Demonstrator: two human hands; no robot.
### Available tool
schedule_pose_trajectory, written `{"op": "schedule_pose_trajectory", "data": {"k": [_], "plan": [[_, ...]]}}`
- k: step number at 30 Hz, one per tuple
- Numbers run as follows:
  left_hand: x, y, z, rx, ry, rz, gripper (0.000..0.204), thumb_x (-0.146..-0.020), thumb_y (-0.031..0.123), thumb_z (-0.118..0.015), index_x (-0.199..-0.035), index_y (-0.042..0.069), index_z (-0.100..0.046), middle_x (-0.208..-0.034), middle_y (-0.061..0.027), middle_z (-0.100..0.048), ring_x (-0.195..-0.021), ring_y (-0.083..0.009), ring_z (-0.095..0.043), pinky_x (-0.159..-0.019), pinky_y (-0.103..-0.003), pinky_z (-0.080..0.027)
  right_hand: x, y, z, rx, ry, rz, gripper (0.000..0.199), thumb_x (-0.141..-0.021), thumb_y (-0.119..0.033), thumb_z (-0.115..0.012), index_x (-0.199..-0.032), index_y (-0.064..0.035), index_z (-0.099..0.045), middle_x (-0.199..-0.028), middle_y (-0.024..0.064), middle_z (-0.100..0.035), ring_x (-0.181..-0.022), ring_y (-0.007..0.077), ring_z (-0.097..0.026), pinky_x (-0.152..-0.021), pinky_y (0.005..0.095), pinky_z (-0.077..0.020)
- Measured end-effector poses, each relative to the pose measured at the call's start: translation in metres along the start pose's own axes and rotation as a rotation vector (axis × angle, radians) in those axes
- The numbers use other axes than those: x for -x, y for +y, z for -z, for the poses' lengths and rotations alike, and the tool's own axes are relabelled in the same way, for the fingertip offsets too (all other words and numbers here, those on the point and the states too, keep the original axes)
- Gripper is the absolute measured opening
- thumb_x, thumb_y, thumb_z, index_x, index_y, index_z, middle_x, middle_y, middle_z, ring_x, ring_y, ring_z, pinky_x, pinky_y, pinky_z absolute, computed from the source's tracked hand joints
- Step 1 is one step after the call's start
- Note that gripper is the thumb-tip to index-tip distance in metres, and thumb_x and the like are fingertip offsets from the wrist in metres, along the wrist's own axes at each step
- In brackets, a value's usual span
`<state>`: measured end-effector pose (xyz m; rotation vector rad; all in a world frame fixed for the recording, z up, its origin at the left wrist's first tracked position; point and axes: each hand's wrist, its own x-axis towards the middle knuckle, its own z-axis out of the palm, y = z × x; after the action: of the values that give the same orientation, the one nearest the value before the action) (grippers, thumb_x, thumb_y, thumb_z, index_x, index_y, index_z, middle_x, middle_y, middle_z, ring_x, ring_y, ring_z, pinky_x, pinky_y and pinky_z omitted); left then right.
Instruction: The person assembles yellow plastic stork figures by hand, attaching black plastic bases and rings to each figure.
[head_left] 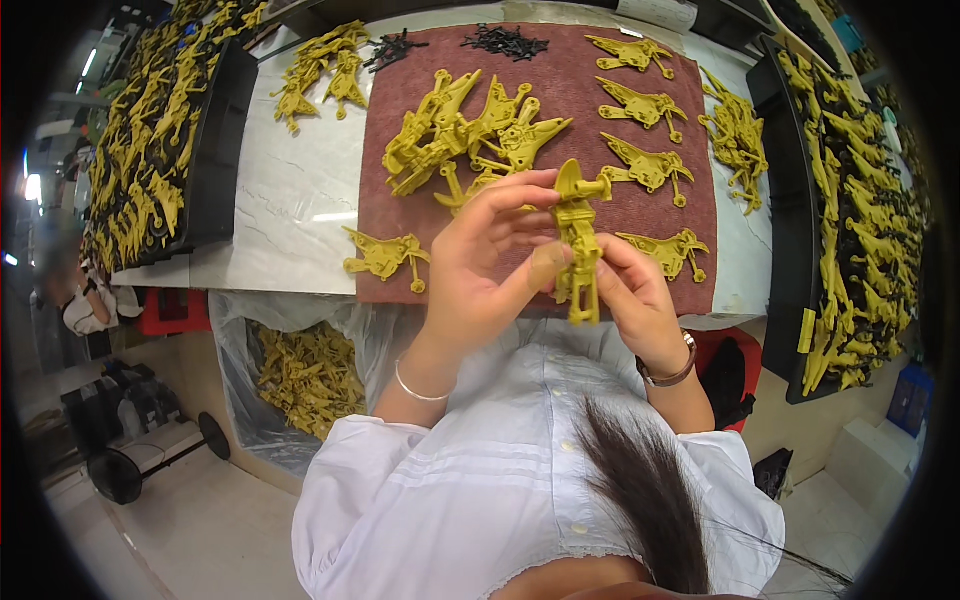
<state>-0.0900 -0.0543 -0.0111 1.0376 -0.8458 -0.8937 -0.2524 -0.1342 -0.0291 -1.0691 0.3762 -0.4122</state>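
Above the front edge of a maroon cloth, I hold a yellow moulded plastic part [578, 235] upright, narrow side toward me. My left hand [490, 250] grips it from the left, thumb and fingers closed around its middle. My right hand [637, 303] pinches its lower right side between thumb and fingers. The fingertips behind the part are hidden. Beyond my hands lies a heap of similar yellow parts [440, 130]. Several more, with pointed tails and round-ended legs, form a column at the right, including one yellow part [643, 104]. Another single yellow part [386, 254] lies left of my left hand.
The maroon cloth [560, 80] covers a pale marble-patterned table [290, 190]. Small black pieces [505, 42] lie at the back. Black trays, left [225, 140] and right [785, 200], border the work area with many yellow parts. Below left, a plastic-lined bin [235, 350] holds more.
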Motion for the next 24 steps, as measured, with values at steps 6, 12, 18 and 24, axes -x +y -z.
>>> {"op": "schedule_pose_trajectory", "data": {"k": [6, 12, 18, 24], "plan": [[0.006, -0.003, 0.003, -0.314, -0.167, -0.109, 0.048, -0.078, 0.004, -0.074, -0.123, -0.001, -0.06, -0.121, -0.0156, -0.058, -0.104, -0.0242, -0.063, -0.087, -0.033, -0.052, 0.007, -0.006, 0.002, 0.391, 0.152, 0.089, 0.031, -0.085, -0.008, -0.07, -0.113, 0.001, -0.059, -0.096, 0.0025, -0.065, -0.085, 0.0079, -0.061, -0.072, 0.0228, -0.0495], [0.008, 0.012, 0.009, -0.535, -0.279, -0.149, 0.03, -0.076, 0.0, -0.071, -0.106, 0.005, -0.069, -0.104, -0.0086, -0.068, -0.094, -0.0251, -0.066, -0.081, -0.034, -0.052, 0.007, -0.035, 0.022, 0.409, 0.131, 0.329, 0.021, -0.091, 0.0, -0.057, -0.11, 0.0029, -0.063, -0.108, 0.011, -0.062, -0.097, 0.0167, -0.06, -0.081, 0.0283, -0.0501], [0.015, -0.005, 0.012, -0.748, -0.182, -0.318, 0.03, -0.072, -0.005, -0.065, -0.098, 0.01, -0.069, -0.104, -0.0046, -0.067, -0.095, -0.0224, -0.063, -0.086, -0.036, -0.043, 0.0, -0.033, 0.021, 0.59, -0.041, 0.249, 0.015, -0.087, 0.001, -0.061, -0.101, 0.0026, -0.066, -0.106, 0.012, -0.062, -0.092, 0.0156, -0.063, -0.077, 0.0265, -0.0527], [0.024, -0.026, 0.016, -0.78, -0.092, -0.442, 0.022, -0.07, -0.004, -0.066, -0.087, 0.01, -0.068, -0.1, -0.0034, -0.068, -0.093, -0.021, -0.065, -0.092, -0.04, -0.043, 0.0, -0.016, 0.009, 0.755, 0.123, 0.235, 0.021, -0.082, 0.01, -0.061, -0.102, 0.0057, -0.063, -0.104, 0.0122, -0.064, -0.096, 0.0179, -0.064, -0.082, 0.0272, -0.0528]]}}
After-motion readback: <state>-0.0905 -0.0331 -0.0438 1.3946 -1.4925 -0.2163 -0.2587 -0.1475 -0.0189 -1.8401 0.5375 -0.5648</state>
